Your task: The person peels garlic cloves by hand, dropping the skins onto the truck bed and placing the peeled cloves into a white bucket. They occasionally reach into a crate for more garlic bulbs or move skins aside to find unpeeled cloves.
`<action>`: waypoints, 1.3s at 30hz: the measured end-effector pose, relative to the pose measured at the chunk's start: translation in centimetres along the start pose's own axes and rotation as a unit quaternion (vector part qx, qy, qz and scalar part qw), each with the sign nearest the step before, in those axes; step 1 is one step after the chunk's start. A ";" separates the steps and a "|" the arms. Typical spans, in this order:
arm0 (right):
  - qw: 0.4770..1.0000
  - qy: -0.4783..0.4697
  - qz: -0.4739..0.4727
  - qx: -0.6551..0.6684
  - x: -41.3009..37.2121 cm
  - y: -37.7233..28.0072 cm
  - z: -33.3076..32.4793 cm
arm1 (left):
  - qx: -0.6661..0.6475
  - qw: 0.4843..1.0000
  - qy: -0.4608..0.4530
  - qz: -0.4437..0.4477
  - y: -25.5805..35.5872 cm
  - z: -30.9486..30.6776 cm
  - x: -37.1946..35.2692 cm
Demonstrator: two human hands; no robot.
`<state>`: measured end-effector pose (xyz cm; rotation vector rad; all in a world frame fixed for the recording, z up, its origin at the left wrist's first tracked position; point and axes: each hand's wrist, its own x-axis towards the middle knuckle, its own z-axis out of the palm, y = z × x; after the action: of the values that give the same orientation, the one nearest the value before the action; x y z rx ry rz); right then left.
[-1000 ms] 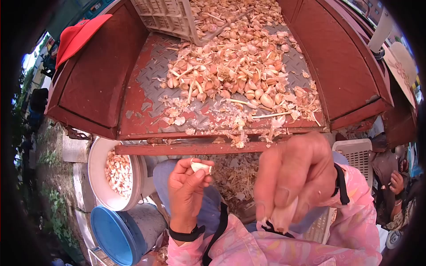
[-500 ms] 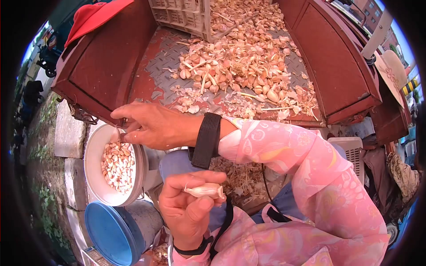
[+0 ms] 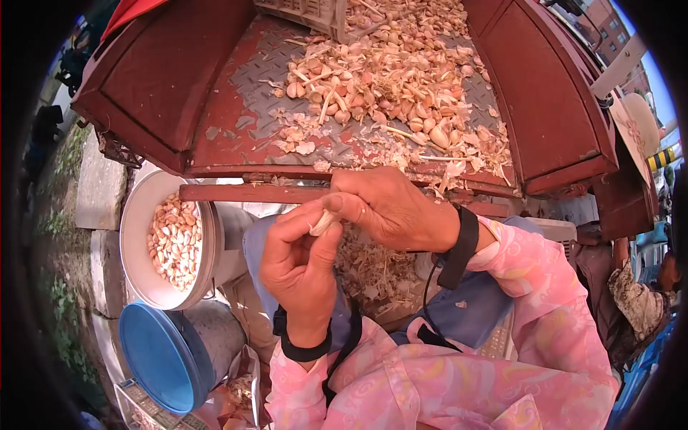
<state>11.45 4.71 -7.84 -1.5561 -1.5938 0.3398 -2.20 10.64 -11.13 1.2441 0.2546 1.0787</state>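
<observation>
A pale garlic clove (image 3: 324, 223) is pinched between the thumb and fingers of my left hand (image 3: 297, 269), in front of the cart bed's edge. My right hand (image 3: 401, 211) meets it from the right, its fingers curled and its thumb pressed at the clove's upper end. Part of the clove is hidden by the fingers. To the left, a white bucket (image 3: 136, 247) holds many peeled-looking cloves (image 3: 175, 240). Beyond my hands, unpeeled garlic cloves (image 3: 423, 107) and loose skins are heaped on the cart bed (image 3: 236, 147).
A blue-lidded bucket (image 3: 154, 358) stands below the white one. Dark red side panels (image 3: 552, 93) flank the bed. A plastic crate (image 3: 308, 16) sits at its far left. Garlic skins (image 3: 380, 272) lie between my knees, and a hat (image 3: 638, 118) hangs at right.
My right hand has moved from above the white bucket to the clove in my left hand. My left hand has risen slightly, and the view has shifted.
</observation>
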 end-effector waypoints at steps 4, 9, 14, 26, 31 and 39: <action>0.993 0.018 0.026 0.110 -0.6 0.7 -0.6 | -0.100 0.992 0.010 -0.074 -0.2 0.8 0.0; 0.990 0.088 0.105 0.030 1.0 4.5 -3.7 | -0.367 0.904 -0.171 -0.135 6.2 2.5 -0.9; 0.970 0.037 0.015 -0.241 4.8 11.4 -5.7 | -0.579 0.729 -0.351 -0.103 8.6 5.6 -1.2; 0.947 -0.087 0.072 -0.301 0.6 8.7 -5.9 | -0.675 0.602 -0.413 -0.105 8.2 6.3 -1.1; 0.924 -0.081 0.065 -0.369 2.0 7.0 -6.0 | -0.782 0.543 -0.265 -0.151 9.4 9.1 -3.1; 0.932 -0.150 0.072 -0.321 6.3 9.5 -3.5 | -0.811 0.496 -0.295 -0.095 9.5 8.0 -2.0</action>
<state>21.34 10.97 -10.06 -2.2091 -1.9530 0.1395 -2.74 3.41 -0.88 -0.2967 -1.0036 0.2142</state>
